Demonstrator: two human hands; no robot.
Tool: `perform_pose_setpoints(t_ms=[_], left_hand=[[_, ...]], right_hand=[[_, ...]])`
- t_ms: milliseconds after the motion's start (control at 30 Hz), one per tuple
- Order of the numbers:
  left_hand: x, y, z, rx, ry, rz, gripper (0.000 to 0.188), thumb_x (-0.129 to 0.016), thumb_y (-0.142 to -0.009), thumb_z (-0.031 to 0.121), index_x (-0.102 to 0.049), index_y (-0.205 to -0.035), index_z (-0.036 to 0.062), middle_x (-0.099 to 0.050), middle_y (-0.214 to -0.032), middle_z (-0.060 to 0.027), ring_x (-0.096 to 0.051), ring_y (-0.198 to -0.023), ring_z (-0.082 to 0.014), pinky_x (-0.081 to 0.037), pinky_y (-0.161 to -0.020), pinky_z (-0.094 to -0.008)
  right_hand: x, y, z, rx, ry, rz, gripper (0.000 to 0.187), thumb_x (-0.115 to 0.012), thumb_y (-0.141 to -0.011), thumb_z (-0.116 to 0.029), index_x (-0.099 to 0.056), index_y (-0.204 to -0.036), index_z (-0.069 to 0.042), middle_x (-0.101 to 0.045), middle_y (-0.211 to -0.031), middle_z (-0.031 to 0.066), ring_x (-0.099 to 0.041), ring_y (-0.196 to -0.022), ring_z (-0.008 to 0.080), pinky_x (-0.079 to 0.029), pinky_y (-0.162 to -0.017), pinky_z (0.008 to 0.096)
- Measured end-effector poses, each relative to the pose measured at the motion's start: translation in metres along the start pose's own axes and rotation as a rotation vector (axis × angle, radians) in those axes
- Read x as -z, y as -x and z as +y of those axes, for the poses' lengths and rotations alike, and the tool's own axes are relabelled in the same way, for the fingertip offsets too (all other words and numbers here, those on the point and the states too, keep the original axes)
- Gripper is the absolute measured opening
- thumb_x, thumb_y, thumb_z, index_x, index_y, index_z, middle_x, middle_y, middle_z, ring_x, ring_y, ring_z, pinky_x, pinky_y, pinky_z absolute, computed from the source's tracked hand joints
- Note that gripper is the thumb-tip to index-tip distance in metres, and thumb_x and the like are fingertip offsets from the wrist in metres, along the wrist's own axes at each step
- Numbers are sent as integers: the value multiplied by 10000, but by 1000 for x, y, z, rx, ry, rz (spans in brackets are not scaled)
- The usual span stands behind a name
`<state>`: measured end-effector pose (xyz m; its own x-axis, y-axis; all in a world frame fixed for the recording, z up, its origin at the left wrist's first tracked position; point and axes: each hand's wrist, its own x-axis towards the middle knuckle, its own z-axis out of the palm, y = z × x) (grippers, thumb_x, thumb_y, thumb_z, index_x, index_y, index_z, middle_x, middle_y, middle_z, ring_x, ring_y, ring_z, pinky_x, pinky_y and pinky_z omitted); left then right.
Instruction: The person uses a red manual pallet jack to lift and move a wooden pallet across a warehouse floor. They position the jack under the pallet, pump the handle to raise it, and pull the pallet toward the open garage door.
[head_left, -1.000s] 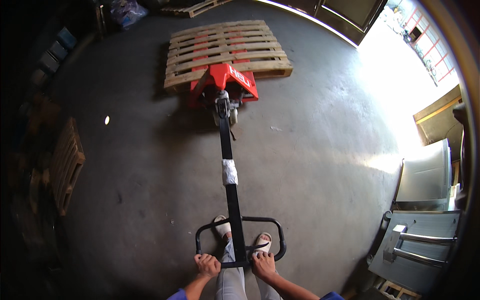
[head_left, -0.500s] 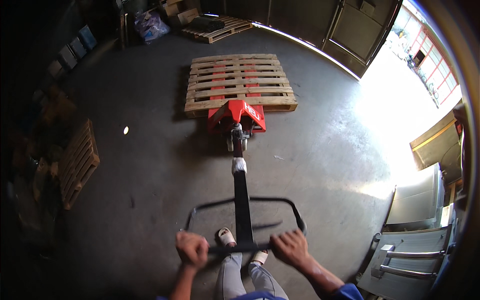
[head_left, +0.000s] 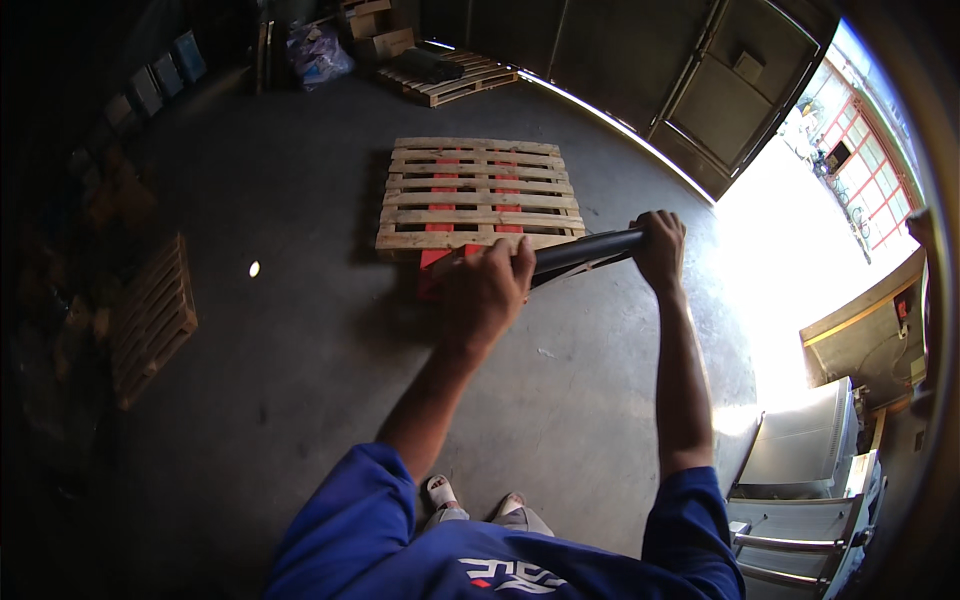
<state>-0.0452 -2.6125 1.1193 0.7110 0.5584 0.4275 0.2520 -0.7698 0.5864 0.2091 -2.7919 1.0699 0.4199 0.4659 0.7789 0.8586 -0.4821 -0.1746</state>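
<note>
Both arms reach forward to the black handle (head_left: 583, 252) of a pallet truck. My left hand (head_left: 487, 288) is closed around the handle's left end, and my right hand (head_left: 660, 250) wraps its right end. The handle stands raised, tilted higher on the right. Behind my left hand shows part of the red pallet truck (head_left: 436, 262); most of its body and shaft is hidden. Its red forks appear through the slats of a wooden pallet (head_left: 480, 197), which lies flat over them.
Another wooden pallet (head_left: 158, 318) leans at the left among dark clutter. At the back are a loaded pallet (head_left: 450, 82), cardboard boxes (head_left: 384, 45) and a purple plastic bag (head_left: 318, 55). Metal equipment (head_left: 795, 440) stands at the right, near a bright doorway by a metal door (head_left: 745, 90).
Both hands have swung the handle up and forward, from low near my legs to in front of the pallet truck's body. The handle has also turned and tilted.
</note>
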Motion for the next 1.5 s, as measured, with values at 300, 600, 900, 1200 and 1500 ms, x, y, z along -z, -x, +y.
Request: perform_pose_setpoints(t_ms=[300, 600, 900, 1200, 1500], left_hand=[[-72, -135, -34, -58, 143, 470, 253, -666, -1012, 222, -715, -1129, 4, -741, -977, -156, -731, -875, -286, -570, -730, -366], [-142, -187, 0, -67, 40, 411, 501, -813, -846, 123, -649, -1285, -53, -708, -1120, -230, -723, -885, -334, -596, -762, -366], [-144, -231, -29, -293, 377, 250, 477, -783, -833, 37, -646, -1280, -57, -660, -1026, -335, -707, -665, -258, -574, -571, -287], [-78, -224, -81, -262, -50, 300, 495, -751, -799, 37, -633, -1267, -72, -707, -1032, -190, -623, -793, -312, -492, -650, -383], [48, -191, -238, 57, -384, 679, 511, -790, -911, 378, -706, -1154, -63, -749, -1052, -150, -736, -890, -244, -596, -794, -345]], right_hand=[[-174, -195, 80, 186, -293, -169, 167, -728, -731, -40, -620, -849, -88, -592, -917, 108, -573, -957, 361, -456, -851, 461], [-332, -314, 82, 350, -754, -206, 141, -705, -751, -43, -580, -816, -39, -592, -933, 117, -574, -908, 313, -487, -816, 405], [-381, -348, 64, 368, -878, -203, 150, -715, -750, -93, -583, -815, -65, -603, -881, 90, -573, -880, 302, -461, -814, 409], [-406, -351, 4, 389, -741, -245, 162, -707, -735, -98, -585, -838, -71, -573, -891, 80, -554, -928, 293, -441, -848, 418], [-347, -289, -70, 252, -513, -189, 273, -777, -682, -136, -619, -901, -97, -606, -907, 84, -600, -959, 310, -470, -879, 418]])
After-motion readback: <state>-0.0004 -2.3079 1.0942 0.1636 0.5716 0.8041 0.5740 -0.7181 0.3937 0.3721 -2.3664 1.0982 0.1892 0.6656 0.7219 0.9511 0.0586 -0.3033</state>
